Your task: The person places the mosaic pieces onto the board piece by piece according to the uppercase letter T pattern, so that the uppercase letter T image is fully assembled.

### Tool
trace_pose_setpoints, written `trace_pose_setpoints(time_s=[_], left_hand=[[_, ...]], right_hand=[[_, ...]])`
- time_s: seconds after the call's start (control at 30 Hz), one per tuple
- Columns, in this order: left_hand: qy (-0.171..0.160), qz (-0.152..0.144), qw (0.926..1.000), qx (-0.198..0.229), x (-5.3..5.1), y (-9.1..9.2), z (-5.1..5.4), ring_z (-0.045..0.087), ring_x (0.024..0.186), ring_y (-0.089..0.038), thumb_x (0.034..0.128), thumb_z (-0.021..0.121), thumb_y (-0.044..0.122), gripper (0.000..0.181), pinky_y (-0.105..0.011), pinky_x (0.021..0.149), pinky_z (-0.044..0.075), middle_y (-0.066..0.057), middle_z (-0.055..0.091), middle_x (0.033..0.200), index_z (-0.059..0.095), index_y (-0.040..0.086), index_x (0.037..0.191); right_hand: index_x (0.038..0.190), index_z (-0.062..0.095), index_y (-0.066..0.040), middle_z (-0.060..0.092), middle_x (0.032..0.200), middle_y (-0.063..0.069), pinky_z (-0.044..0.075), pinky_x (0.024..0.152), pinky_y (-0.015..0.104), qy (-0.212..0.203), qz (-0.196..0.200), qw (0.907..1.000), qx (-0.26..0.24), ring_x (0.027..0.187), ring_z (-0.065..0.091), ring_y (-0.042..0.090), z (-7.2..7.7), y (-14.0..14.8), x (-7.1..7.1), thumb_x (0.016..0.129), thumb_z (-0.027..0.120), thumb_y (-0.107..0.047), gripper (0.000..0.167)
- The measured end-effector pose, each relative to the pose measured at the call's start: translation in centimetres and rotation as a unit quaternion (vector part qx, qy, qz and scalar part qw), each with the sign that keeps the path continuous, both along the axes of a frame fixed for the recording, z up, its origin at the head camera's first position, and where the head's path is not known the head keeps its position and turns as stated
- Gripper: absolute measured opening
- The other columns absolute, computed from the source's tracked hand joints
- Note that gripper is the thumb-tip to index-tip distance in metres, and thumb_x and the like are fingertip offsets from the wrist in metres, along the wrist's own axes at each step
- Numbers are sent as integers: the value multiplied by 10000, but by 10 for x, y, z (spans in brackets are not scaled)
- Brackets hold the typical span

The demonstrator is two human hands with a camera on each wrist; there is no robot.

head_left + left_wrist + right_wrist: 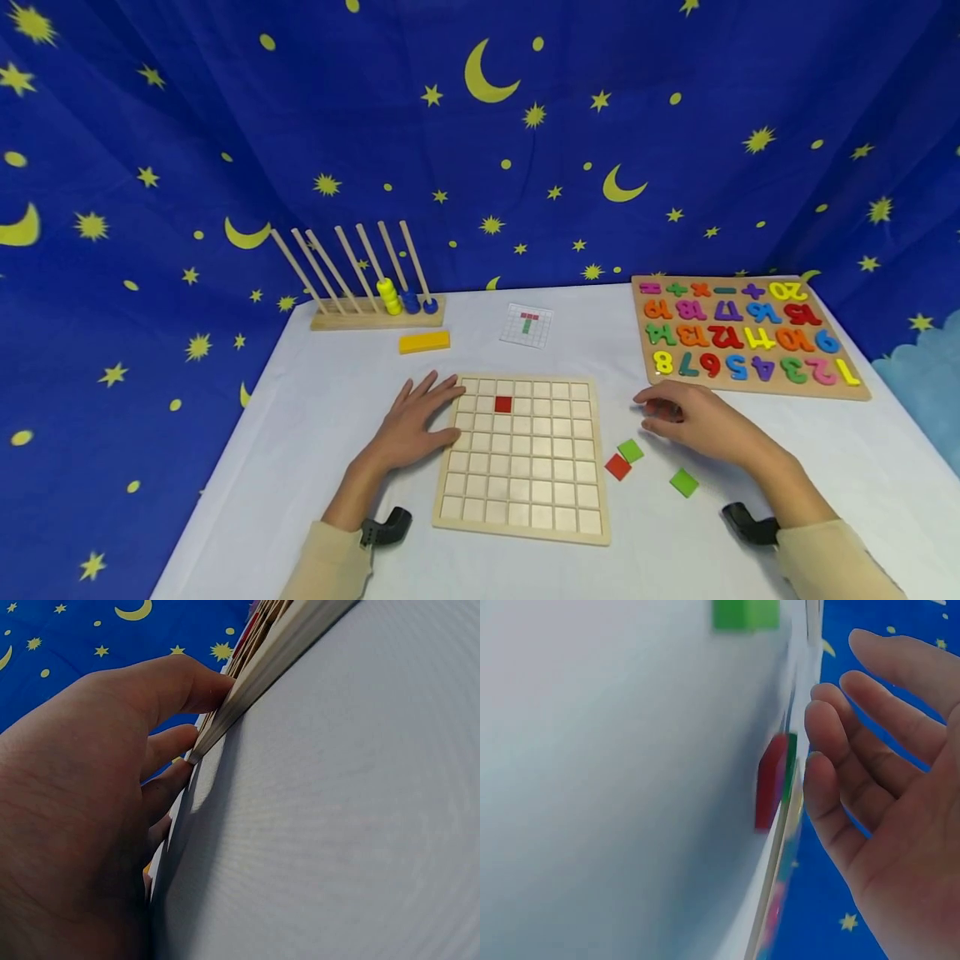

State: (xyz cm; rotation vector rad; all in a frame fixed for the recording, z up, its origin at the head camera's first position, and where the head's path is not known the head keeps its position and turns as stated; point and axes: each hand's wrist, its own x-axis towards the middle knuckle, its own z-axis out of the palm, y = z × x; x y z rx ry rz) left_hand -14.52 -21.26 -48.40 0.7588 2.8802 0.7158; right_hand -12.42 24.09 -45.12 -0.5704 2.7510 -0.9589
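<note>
A wooden grid board (523, 533) lies flat, with one red tile (503, 405) in its second row from the top. My left hand (411, 423) touches the board's left edge, fingers spread and relaxed; in the left wrist view, the thumb of this hand (75, 765) meets the board's side (262, 679). Right of the board, my right hand (701, 418) hovers with bent, parted fingers over red pieces (660, 408) partly hidden beneath it. The right wrist view shows that hand (900, 772) holding nothing, beside a red tile (769, 784). Another red tile (618, 467) touches a green one (631, 451).
A second green tile (684, 482) lies nearer the front. Behind the board are a pattern card (527, 325), a yellow block (424, 342) and a peg stand with rings (375, 320). A number puzzle board (757, 387) occupies the back right. A blue curtain (420, 125) hangs behind the table.
</note>
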Motion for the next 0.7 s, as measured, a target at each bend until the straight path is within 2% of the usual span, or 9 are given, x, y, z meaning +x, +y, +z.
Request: trace_pose_setpoints(time_s=[0.4, 0.57, 0.7], left_hand=[[148, -124, 9997, 158, -1, -1, 1, 138, 1444, -231, 877, 649, 447, 641, -518, 1146, 29, 54, 319, 1535, 448, 246, 1451], [99, -128, 9998, 129, 0, 0, 2, 135, 1446, -228, 876, 646, 458, 646, -503, 1149, 14, 65, 307, 1539, 443, 251, 1454], [53, -104, 9999, 117, 0, 0, 2, 133, 1446, -230, 877, 640, 465, 645, -494, 1151, 7, 68, 305, 1539, 443, 253, 1453]], right_hand=[[1120, 684, -105, 614, 884, -89, 503, 644, 247, 336, -379, 9985, 210, 750, 549, 98, -1, 37, 17, 852, 743, -235, 303], [1125, 683, -117, 617, 912, -84, 504, 670, 257, 277, -512, 9974, 424, 790, 533, 116, -2, 48, 22, 834, 758, -238, 324], [1133, 680, -115, 590, 896, -61, 483, 651, 247, 70, -562, 9973, 474, 796, 512, 147, -4, 51, 24, 814, 773, -328, 395]])
